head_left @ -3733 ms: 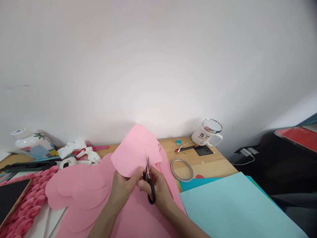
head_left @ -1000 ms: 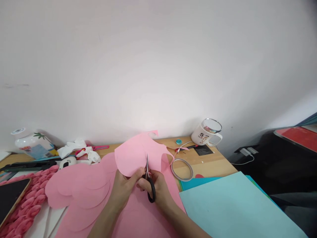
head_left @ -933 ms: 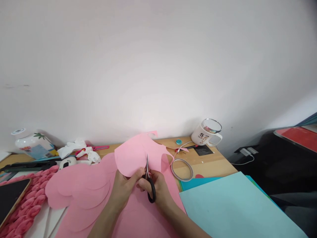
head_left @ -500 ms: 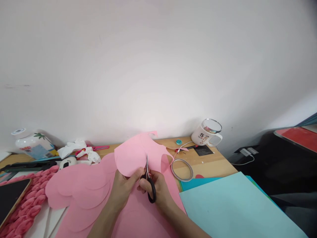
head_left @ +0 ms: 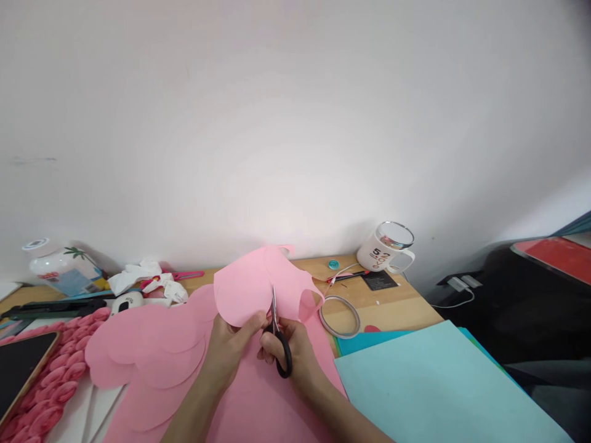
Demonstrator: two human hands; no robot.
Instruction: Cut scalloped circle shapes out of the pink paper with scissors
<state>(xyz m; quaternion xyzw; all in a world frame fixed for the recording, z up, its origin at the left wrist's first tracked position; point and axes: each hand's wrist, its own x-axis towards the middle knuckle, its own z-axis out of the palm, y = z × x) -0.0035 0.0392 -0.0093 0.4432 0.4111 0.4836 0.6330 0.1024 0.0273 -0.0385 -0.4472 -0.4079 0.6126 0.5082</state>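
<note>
My right hand [head_left: 289, 347] grips a pair of scissors [head_left: 283, 357] with black handles, their blades pointing up and away from me. The blades lie against a pink sheet of paper [head_left: 244, 289] with a curved lower edge. Thumb on top, my left hand [head_left: 235, 338] pinches that sheet by its lower edge, just left of the scissors. Beneath and to the left, several rounded pink paper pieces [head_left: 170, 363] overlap one another. A larger pink sheet [head_left: 272, 406] lies under both forearms.
Light blue paper [head_left: 429, 381] covers the right front. A roll of tape [head_left: 339, 317], a white mug [head_left: 383, 249] and a black card [head_left: 379, 280] sit behind it. On the left are a white bottle [head_left: 64, 267], crumpled tissue [head_left: 136, 277], a pink braided mat [head_left: 69, 369] and a dark tablet-like object [head_left: 23, 369].
The scissors have barely shifted along the pink sheet, and the sheet's upper part has tilted slightly. Both hands keep their grip in almost the same spot.
</note>
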